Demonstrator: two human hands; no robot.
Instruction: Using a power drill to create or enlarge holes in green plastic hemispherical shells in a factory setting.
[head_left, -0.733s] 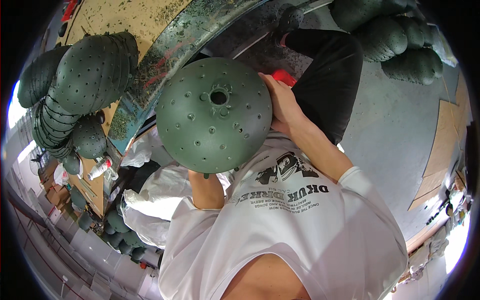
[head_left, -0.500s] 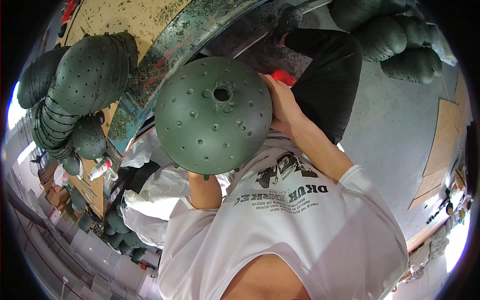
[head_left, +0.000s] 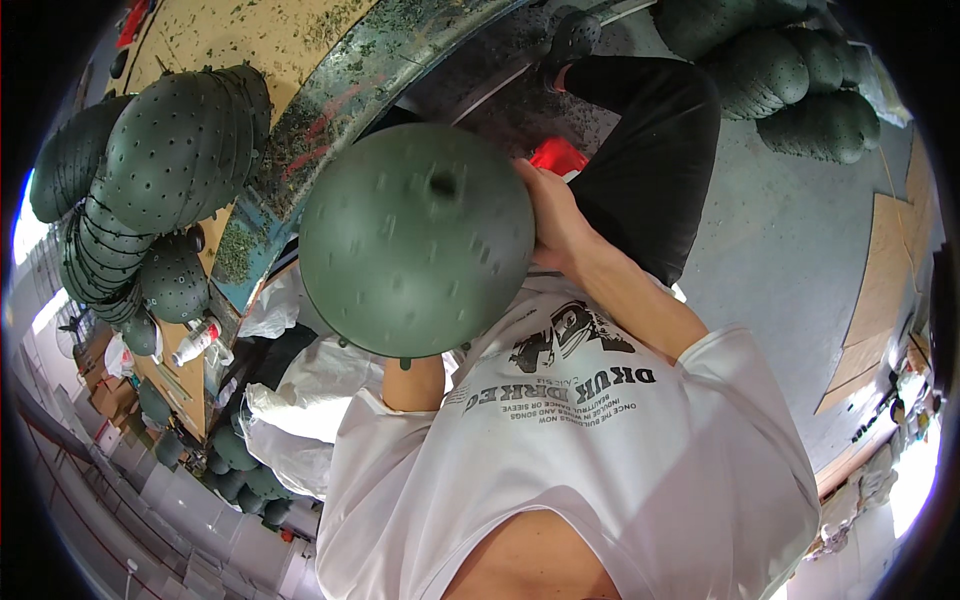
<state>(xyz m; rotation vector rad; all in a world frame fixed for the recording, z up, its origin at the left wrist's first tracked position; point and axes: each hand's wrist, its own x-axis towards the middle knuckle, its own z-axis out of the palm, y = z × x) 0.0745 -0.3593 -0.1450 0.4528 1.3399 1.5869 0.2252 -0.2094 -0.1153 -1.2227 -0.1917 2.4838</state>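
Observation:
A dark green dome-shaped shell (head_left: 415,265) is held in front of my chest. It has a round hole near its top, many small holes or studs over its surface, and little tabs along its lower rim. Motion smears its surface. My right hand (head_left: 552,212) grips the shell's right edge, with the fingertips partly hidden. My left forearm (head_left: 412,386) runs up behind the lower rim; the left hand itself is covered by the shell, so its fingers do not show. A red object (head_left: 558,156) shows just beyond my right hand.
Stacked green shells (head_left: 180,150) rest on the left of a workbench (head_left: 300,150) strewn with green scraps. More stacked shells (head_left: 820,125) lie on the floor at the far right. A bottle (head_left: 196,341) and white plastic sheeting (head_left: 290,405) are at left; cardboard (head_left: 868,300) lies at right.
The shell has shifted slightly down and left and is now blurred by motion. My right hand has moved a little left with it.

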